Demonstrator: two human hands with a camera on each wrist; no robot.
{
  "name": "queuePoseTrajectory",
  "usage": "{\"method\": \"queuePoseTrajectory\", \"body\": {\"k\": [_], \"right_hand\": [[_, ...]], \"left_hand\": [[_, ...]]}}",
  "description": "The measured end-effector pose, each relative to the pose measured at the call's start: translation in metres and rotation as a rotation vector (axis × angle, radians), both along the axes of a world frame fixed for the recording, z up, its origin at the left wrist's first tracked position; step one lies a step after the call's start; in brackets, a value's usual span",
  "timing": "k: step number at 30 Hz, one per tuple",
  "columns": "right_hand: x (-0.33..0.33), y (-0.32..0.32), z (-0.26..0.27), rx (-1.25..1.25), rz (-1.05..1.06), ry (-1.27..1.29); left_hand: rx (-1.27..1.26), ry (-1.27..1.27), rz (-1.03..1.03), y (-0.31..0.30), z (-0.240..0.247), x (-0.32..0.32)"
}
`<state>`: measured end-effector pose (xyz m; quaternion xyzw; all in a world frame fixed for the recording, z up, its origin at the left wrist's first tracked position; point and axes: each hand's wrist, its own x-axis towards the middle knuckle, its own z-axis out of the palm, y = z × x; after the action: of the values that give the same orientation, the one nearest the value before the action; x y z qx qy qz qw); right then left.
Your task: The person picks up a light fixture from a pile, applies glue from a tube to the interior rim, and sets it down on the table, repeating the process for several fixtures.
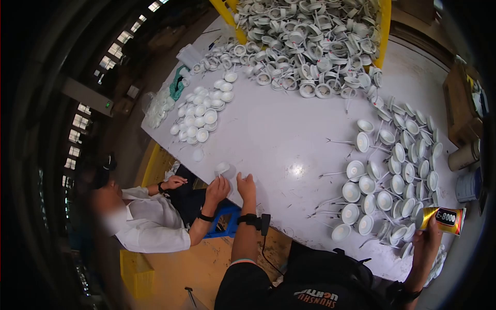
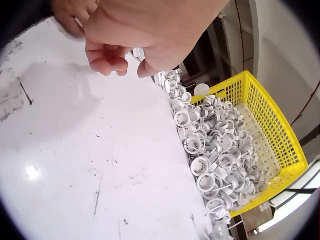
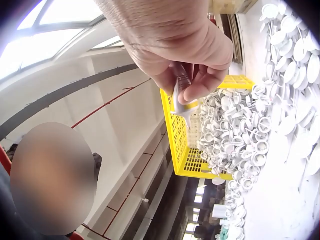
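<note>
My right hand [image 1: 428, 247] grips a gold and red glue tube [image 1: 443, 220] marked E-8000, at the right edge of the table. In the right wrist view, fingers and thumb pinch the tube [image 3: 186, 107], and its pale narrow end points down. My left hand [image 1: 247, 187] is over the table's near edge with its fingers loosely bent; no object shows in its grasp. Close to its left, another person's hand [image 1: 218, 190] is at a white round lamp piece [image 1: 222, 168]. White round lamps [image 1: 367, 185] with wires lie in rows left of the tube.
A yellow basket [image 2: 272, 107] heaped with white lamp housings [image 1: 315, 41] stands at the far side, some spilling onto the table [image 1: 274, 134]. Small white discs [image 1: 199, 111] cluster at the left. A seated person [image 1: 155, 222] is at left. A blue can [image 1: 468, 186] stands at far right.
</note>
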<state>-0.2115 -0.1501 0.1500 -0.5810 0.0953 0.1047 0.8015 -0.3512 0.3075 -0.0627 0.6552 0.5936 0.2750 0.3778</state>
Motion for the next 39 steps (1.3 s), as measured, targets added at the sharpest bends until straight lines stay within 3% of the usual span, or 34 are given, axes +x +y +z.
{"method": "queuePoseTrajectory", "body": {"k": [2, 5, 7, 8, 9, 12, 14, 17, 19, 21, 25, 27, 28, 30, 31, 32, 33, 37, 39], "right_hand": [[-0.001, 0.008, 0.007, 0.038, 0.02, -0.013], [-0.004, 0.002, 0.004, 0.102, 0.06, -0.022], [-0.005, 0.001, 0.001, 0.128, 0.144, -0.036], [-0.007, 0.0, 0.0, 0.136, 0.153, -0.038], [-0.009, -0.001, 0.0, 0.123, 0.135, -0.04], [-0.015, -0.003, 0.0, 0.123, 0.051, -0.044], [-0.016, -0.006, -0.001, 0.13, -0.027, -0.021], [-0.014, -0.012, 0.004, 0.154, 0.149, -0.045], [-0.015, -0.008, 0.003, 0.18, 0.173, -0.053], [-0.019, -0.001, 0.006, 0.176, 0.064, -0.038], [-0.02, -0.008, 0.009, 0.196, 0.196, -0.102], [-0.017, -0.017, 0.008, 0.184, 0.208, -0.098], [-0.017, -0.021, 0.007, 0.175, 0.218, -0.092], [-0.021, -0.015, 0.008, 0.167, 0.104, -0.066], [-0.025, -0.015, 0.011, 0.151, -0.02, -0.05], [-0.03, -0.013, 0.02, 0.157, 0.044, -0.054], [-0.032, -0.011, 0.03, 0.149, 0.093, -0.051], [-0.034, -0.001, 0.055, 0.088, 0.187, -0.127], [-0.033, 0.002, 0.06, 0.067, 0.18, -0.133]], "left_hand": [[0.153, -0.038, -0.11, -0.025, 0.012, 0.008], [-0.005, -0.231, -0.541, -0.098, 0.033, 0.026], [-0.171, -0.148, -0.891, -0.157, 0.046, 0.028], [-0.091, -0.126, -1.106, -0.178, 0.044, 0.026], [0.079, -0.025, -1.168, -0.199, 0.049, 0.026], [0.159, 0.294, -1.279, -0.235, 0.049, 0.026], [0.256, 0.268, -1.263, -0.25, 0.033, 0.02], [0.306, 0.303, -1.271, -0.253, 0.034, 0.021], [0.308, 0.336, -1.287, -0.254, 0.03, 0.021], [0.319, 0.329, -1.362, -0.254, 0.018, 0.021], [0.386, 0.35, -1.416, -0.254, 0.012, 0.021], [0.04, 0.477, -1.465, -0.251, 0.023, 0.023], [0.033, 0.479, -1.474, -0.248, 0.038, 0.023], [-0.791, 0.035, -1.238, -0.243, 0.07, 0.022], [-1.048, -0.227, -1.175, -0.247, 0.062, 0.021], [-1.224, -0.219, -1.116, -0.248, 0.079, 0.025], [-1.361, -0.296, -1.127, -0.246, 0.097, 0.027], [-1.433, -0.565, -1.14, -0.253, 0.156, 0.038], [-1.61, -0.745, -0.95, -0.259, 0.185, 0.041]]}}
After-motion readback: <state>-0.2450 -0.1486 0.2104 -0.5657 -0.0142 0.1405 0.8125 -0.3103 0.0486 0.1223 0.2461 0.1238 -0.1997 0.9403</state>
